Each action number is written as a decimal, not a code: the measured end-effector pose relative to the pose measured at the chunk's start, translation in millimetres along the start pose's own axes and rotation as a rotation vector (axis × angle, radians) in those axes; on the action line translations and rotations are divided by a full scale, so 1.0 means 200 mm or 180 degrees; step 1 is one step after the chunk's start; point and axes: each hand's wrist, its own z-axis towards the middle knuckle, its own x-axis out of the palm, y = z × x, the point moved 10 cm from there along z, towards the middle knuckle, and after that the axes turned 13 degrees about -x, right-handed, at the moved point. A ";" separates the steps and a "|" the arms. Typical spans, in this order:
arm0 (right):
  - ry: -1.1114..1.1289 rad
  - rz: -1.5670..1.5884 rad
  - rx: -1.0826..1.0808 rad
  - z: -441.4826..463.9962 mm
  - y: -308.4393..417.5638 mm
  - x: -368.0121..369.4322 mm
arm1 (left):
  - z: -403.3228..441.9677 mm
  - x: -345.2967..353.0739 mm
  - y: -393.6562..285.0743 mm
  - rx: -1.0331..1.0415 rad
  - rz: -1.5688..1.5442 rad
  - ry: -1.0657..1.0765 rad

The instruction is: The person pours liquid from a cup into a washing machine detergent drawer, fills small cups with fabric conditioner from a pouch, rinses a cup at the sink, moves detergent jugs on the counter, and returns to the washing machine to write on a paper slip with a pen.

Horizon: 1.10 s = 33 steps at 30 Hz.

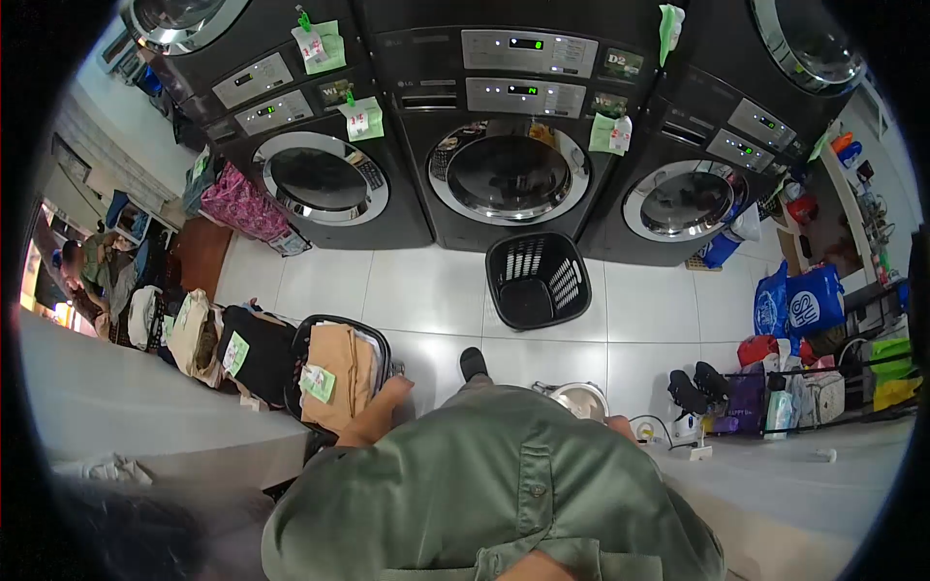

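Observation:
My left hand [395, 391] is beside the right edge of a black basket [386, 347] that holds a folded tan cloth [337, 363] with a green and white tag on it. The hand's fingers are too small and unclear to read. Only a bit of my right hand [620, 424] shows past my green shirt, next to a round whitish container [581, 399]; its fingers are hidden. On the floor tiles ahead stands a black slatted basket [536, 315] with nothing visible inside.
Dark front-loading machines [407, 194] line the far side, doors shut. Bags of laundry [199, 339] stand at the left; a person [94, 266] is beyond them. Blue bags [814, 300] and black shoes [699, 385] are at the right. A pink patterned bag [244, 203] leans by the left machine.

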 end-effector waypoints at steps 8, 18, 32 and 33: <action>0.0326 0.0429 -0.0870 -0.22 0.29 0.17 | -0.15 0.57 -0.23 -0.0190 -0.1131 0.0397; -0.0333 0.0228 0.0421 -0.29 -0.20 0.20 | -0.04 0.27 -0.30 0.0040 -0.0864 0.0442; -0.1859 0.1689 0.1936 -0.41 -0.01 0.25 | 0.74 -0.55 -0.49 0.0478 0.0287 0.0981; -0.1973 0.1736 0.2019 -0.34 -0.05 0.34 | 0.84 -0.62 -0.53 0.0465 0.0240 0.1025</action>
